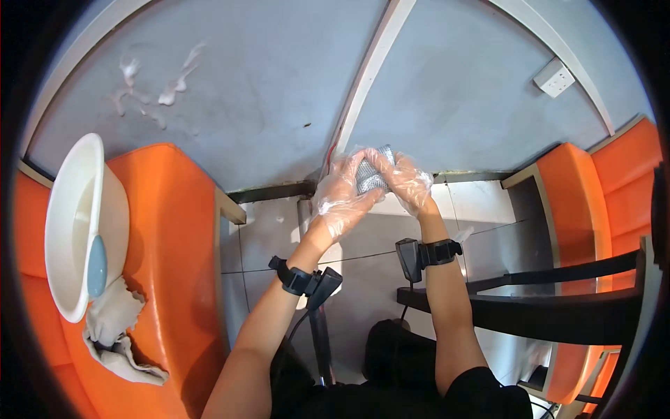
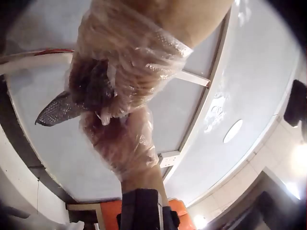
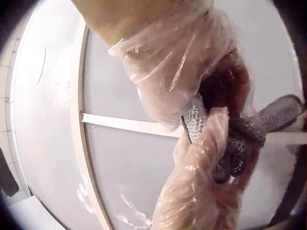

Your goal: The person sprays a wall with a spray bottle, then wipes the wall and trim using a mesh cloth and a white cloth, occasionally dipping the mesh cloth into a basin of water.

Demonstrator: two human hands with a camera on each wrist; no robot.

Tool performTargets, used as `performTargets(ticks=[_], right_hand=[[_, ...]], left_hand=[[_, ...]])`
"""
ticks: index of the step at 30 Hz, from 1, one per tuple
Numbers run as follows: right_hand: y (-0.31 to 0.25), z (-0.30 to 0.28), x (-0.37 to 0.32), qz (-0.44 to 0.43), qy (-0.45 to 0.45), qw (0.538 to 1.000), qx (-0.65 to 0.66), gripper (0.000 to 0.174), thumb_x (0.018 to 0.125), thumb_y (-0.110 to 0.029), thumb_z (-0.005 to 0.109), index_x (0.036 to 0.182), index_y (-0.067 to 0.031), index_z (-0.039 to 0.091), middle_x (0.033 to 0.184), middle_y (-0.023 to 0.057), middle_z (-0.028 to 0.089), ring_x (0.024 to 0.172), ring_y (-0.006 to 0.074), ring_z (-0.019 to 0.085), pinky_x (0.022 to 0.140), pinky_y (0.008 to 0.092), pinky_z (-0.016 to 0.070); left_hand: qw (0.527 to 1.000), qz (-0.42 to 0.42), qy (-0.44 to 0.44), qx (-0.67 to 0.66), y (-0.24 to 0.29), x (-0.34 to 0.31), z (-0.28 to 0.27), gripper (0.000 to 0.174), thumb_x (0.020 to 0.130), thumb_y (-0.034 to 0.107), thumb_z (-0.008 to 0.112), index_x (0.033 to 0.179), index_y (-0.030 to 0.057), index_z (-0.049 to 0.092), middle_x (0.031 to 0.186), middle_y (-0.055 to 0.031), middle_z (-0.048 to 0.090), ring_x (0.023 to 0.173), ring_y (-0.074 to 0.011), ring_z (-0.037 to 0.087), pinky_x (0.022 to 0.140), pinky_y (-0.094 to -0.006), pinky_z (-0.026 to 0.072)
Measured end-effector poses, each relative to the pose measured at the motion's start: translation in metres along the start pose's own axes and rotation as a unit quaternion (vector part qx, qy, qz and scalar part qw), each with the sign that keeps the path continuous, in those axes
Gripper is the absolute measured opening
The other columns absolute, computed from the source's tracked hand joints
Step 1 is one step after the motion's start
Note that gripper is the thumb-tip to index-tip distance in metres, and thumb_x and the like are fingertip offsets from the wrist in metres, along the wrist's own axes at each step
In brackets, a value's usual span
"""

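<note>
Both hands wear clear plastic gloves and hold a silver-grey cloth with a bumpy, mesh-like texture (image 1: 373,174) between them. My left hand (image 1: 342,192) grips it from the left, the thumb lying along its lower side. From the other side my right hand (image 1: 405,181) has its fingers curled over the cloth. The right wrist view shows the cloth (image 3: 194,120) folded and bunched, with one end sticking out past the fingers. A grey flap of the cloth (image 2: 57,110) also pokes out beside the hands in the left wrist view. Gloves hide much of its middle.
White foam (image 1: 171,87) streaks the grey-blue panel (image 1: 265,84) ahead. On the orange seat (image 1: 167,244) at left stands a white basin (image 1: 63,230), with a crumpled grey cloth (image 1: 115,314) by it. A dark chair frame (image 1: 558,311) is close on the right; a socket (image 1: 555,77) sits on the panel.
</note>
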State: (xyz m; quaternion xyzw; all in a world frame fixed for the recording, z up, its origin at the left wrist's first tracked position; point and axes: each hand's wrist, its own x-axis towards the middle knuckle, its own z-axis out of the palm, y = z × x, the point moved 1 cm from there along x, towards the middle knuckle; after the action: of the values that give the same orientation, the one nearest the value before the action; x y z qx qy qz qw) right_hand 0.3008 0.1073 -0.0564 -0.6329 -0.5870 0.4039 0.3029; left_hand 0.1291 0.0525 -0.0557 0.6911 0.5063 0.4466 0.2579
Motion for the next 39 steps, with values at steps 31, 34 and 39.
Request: performTargets(ticks=[31, 34, 39], right_hand=[[-0.023, -0.033, -0.030, -0.011, 0.185, 0.933, 0.309, 0.076, 0.088, -0.032, 0.067, 0.146, 0.0050, 0.037, 0.136, 0.0175, 0.052, 0.125, 0.0239, 0.047, 0.107, 0.0325, 0.0343], [-0.019, -0.041, -0.024, -0.008, 0.151, 0.953, 0.263, 0.074, 0.089, -0.033, 0.068, 0.144, 0.0074, 0.039, 0.134, 0.0164, 0.054, 0.123, 0.0225, 0.049, 0.105, 0.0315, 0.0369], [-0.053, -0.024, -0.050, 0.001, 0.067, 0.946, 0.318, 0.053, 0.091, -0.025, 0.070, 0.132, 0.0026, 0.051, 0.114, 0.0095, 0.062, 0.105, 0.0148, 0.056, 0.093, 0.0255, 0.0434]], left_hand=[[0.921, -0.232, 0.007, -0.313, 0.003, 0.006, 0.005, 0.074, 0.091, 0.052, 0.065, 0.144, 0.0053, 0.043, 0.137, -0.0176, 0.050, 0.121, -0.0231, 0.053, 0.098, -0.0368, 0.0463], [0.928, -0.178, 0.022, -0.326, 0.019, 0.009, 0.004, 0.081, 0.088, 0.054, 0.068, 0.145, 0.0038, 0.040, 0.134, -0.0139, 0.054, 0.120, -0.0235, 0.054, 0.100, -0.0325, 0.0445], [0.863, -0.169, -0.101, -0.465, 0.024, 0.009, 0.008, 0.064, 0.091, 0.040, 0.070, 0.140, 0.0031, 0.051, 0.129, -0.0059, 0.060, 0.116, -0.0149, 0.055, 0.100, -0.0329, 0.0430]])
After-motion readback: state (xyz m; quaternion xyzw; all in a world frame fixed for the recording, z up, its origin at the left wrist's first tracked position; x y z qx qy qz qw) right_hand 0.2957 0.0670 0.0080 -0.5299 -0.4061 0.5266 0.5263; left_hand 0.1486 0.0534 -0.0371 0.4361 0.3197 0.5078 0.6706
